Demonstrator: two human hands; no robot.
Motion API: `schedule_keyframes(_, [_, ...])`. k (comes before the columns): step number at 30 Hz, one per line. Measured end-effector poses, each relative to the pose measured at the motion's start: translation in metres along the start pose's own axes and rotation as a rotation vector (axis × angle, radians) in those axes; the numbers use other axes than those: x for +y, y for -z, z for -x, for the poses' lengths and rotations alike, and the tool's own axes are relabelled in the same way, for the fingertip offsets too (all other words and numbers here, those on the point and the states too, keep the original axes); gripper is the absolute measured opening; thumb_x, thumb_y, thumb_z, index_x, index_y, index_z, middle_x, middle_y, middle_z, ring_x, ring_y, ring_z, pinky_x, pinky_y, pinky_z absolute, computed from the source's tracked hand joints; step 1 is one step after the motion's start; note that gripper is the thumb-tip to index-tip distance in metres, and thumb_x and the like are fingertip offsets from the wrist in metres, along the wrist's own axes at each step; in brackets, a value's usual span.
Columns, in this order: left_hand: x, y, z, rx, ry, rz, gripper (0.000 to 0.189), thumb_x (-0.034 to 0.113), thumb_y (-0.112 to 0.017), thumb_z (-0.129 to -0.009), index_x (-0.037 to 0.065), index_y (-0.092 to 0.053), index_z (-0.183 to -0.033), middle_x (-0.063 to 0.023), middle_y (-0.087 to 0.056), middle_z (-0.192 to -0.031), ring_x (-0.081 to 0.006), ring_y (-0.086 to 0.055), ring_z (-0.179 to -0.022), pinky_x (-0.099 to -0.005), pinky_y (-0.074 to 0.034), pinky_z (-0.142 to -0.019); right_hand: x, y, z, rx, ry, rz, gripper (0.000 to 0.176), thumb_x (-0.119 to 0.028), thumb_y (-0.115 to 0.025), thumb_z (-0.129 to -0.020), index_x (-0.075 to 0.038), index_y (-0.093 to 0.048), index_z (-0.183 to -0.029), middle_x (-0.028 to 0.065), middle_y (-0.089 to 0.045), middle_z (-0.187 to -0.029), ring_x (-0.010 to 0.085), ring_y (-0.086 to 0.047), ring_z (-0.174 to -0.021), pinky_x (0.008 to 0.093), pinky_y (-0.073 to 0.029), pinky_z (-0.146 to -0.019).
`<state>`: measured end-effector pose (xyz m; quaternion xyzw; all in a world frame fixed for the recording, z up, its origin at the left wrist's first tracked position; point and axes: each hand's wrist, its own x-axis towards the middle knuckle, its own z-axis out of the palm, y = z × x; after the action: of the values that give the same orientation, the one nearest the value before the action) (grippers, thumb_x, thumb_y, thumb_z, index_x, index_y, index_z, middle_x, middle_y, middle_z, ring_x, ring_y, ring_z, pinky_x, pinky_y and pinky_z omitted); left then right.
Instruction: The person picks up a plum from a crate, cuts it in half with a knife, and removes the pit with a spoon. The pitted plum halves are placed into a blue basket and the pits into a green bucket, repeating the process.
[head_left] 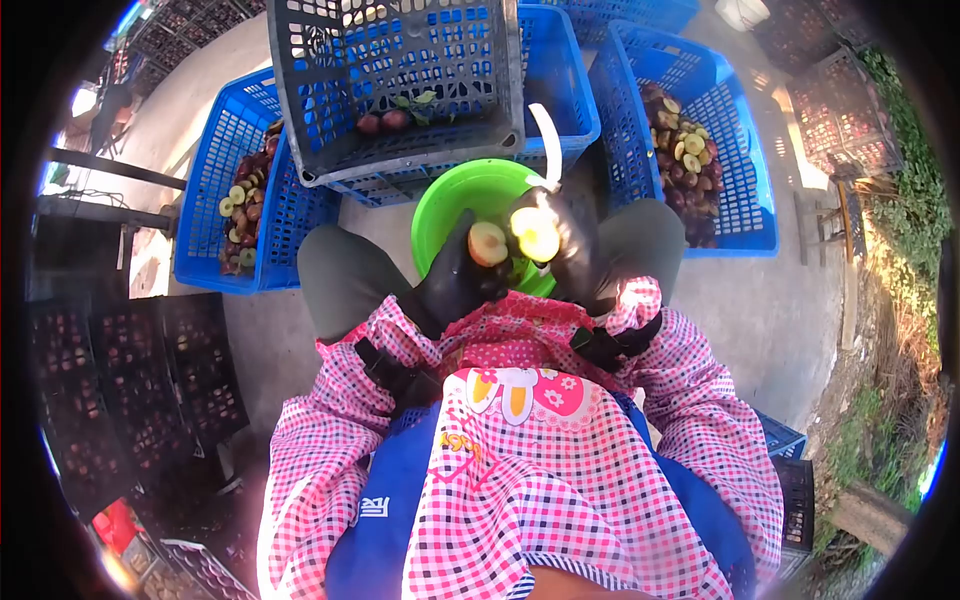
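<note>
Both hands wear black gloves and are close together over a green bucket between my knees. My left hand is closed round a red-skinned fruit half, its pale yellow cut face turned up. In my right hand is another fruit half, its cut face bright with glare. A curved knife with a pale blade rises from the same hand, pointing away from me; its handle is hidden. The two halves are slightly apart. What lies deep in the bucket is mostly hidden by my hands.
A tilted black crate beyond the bucket holds dark red fruits with leaves, atop a blue crate. Blue crates on the left and right hold cut fruit. Stacked dark crates stand at far left.
</note>
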<state>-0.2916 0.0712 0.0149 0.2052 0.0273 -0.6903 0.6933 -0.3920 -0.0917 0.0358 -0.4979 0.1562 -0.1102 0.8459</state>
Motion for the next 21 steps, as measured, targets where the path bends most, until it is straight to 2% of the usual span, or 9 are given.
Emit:
schedule_keyframes(3, [-0.022, -0.036, 0.018, 0.220, -0.515, -0.895, 0.049, 0.049, -0.040, -0.100, 0.006, -0.051, -0.122, -0.0114, -0.060, -0.102, -0.0166, -0.058, -0.088, -0.0263, -0.048, -0.072, -0.020, -0.021, -0.001, -0.149, 0.409, 0.757, 0.043, -0.035, -0.071, -0.086, -0.001, -0.063, -0.112, 0.0116, -0.068, -0.100, 0.0234, -0.065, -0.092, 0.0345, -0.050, -0.081])
schedule_keyframes(5, [-0.024, -0.024, 0.017, 0.322, -0.768, -1.349, 0.057, 0.053, -0.043, -0.098, 0.005, -0.050, -0.128, -0.0147, -0.062, -0.116, -0.0188, -0.062, -0.103, -0.0279, -0.051, -0.082, -0.014, -0.015, -0.004, -0.082, 0.295, 0.861, 0.055, -0.041, -0.075, -0.080, -0.002, -0.062, -0.116, 0.0162, -0.067, -0.105, 0.0293, -0.064, -0.096, 0.0371, -0.048, -0.086])
schedule_keyframes(7, [-0.018, 0.038, 0.003, -0.169, -0.150, 0.091, 0.052, 0.050, -0.039, -0.101, 0.007, -0.051, -0.128, -0.0113, -0.063, -0.115, -0.0170, -0.062, -0.102, -0.0290, -0.052, -0.082, -0.003, -0.008, -0.007, -0.300, 0.025, 0.871, 0.059, -0.044, -0.074, -0.079, -0.002, -0.060, -0.118, 0.0182, -0.066, -0.108, 0.0298, -0.064, -0.100, 0.0360, -0.047, -0.088])
schedule_keyframes(9, [-0.008, -0.007, 0.015, 0.088, -0.209, -0.023, 0.049, 0.047, -0.038, -0.102, 0.007, -0.052, -0.126, -0.0071, -0.064, -0.113, -0.0139, -0.063, -0.096, -0.0294, -0.052, -0.076, 0.002, -0.010, -0.009, -0.314, 0.166, 0.853, 0.057, -0.041, -0.076, -0.079, -0.003, -0.059, -0.119, 0.0177, -0.066, -0.109, 0.0285, -0.064, -0.103, 0.0359, -0.047, -0.089])
schedule_keyframes(11, [0.018, -0.029, 0.039, 0.198, -0.188, -0.518, 0.053, 0.047, -0.029, -0.104, 0.004, -0.056, -0.120, -0.0069, -0.063, -0.099, -0.0142, -0.059, -0.084, -0.0261, -0.048, -0.068, -0.021, -0.017, -0.008, -0.193, 0.209, 0.690, 0.055, -0.035, -0.078, -0.079, -0.002, -0.059, -0.118, 0.0146, -0.067, -0.108, 0.0244, -0.065, -0.100, 0.0350, -0.049, -0.087])
schedule_keyframes(15, [0.145, -0.016, 0.148, 0.910, -0.989, -1.761, 0.054, 0.045, -0.036, -0.102, -0.001, -0.065, -0.109, -0.0124, -0.065, -0.092, -0.0232, -0.060, -0.079, -0.0321, -0.049, -0.075, -0.102, 0.027, 0.007, 0.407, 0.483, 0.952, 0.031, -0.021, -0.077, -0.083, -0.005, -0.064, -0.106, 0.0064, -0.068, -0.096, 0.0140, -0.064, -0.085, 0.0301, -0.052, -0.078])
schedule_keyframes(16, [0.188, -0.001, 0.175, 1.057, -1.283, -1.538, 0.049, 0.041, -0.050, -0.097, -0.002, -0.063, -0.116, -0.0177, -0.066, -0.103, -0.0292, -0.063, -0.093, -0.0370, -0.049, -0.084, -0.120, 0.055, 0.008, 0.494, 0.565, 1.039, 0.035, -0.023, -0.077, -0.083, -0.003, -0.062, -0.109, 0.0080, -0.068, -0.101, 0.0149, -0.064, -0.089, 0.0304, -0.051, -0.080])
schedule_keyframes(18, [0.221, -0.051, 0.186, 1.567, -1.030, -2.047, 0.049, 0.037, -0.056, -0.095, -0.004, -0.059, -0.121, -0.0220, -0.065, -0.111, -0.0339, -0.063, -0.103, -0.0408, -0.048, -0.088, -0.142, 0.110, 0.012, 0.661, 0.569, 1.288, 0.041, -0.025, -0.072, -0.088, 0.000, -0.059, -0.118, 0.0104, -0.068, -0.102, 0.0170, -0.063, -0.089, 0.0307, -0.050, -0.080])
schedule_keyframes(21, [0.251, -0.042, 0.129, 1.134, -1.133, -2.354, 0.050, 0.040, -0.058, -0.094, -0.001, -0.058, -0.123, -0.0234, -0.065, -0.112, -0.0359, -0.064, -0.102, -0.0419, -0.049, -0.086, -0.149, 0.128, 0.022, 0.707, 0.565, 1.101, 0.040, -0.029, -0.066, -0.093, 0.000, -0.060, -0.119, 0.0081, -0.067, -0.101, 0.0123, -0.060, -0.087, 0.0293, -0.049, -0.080])
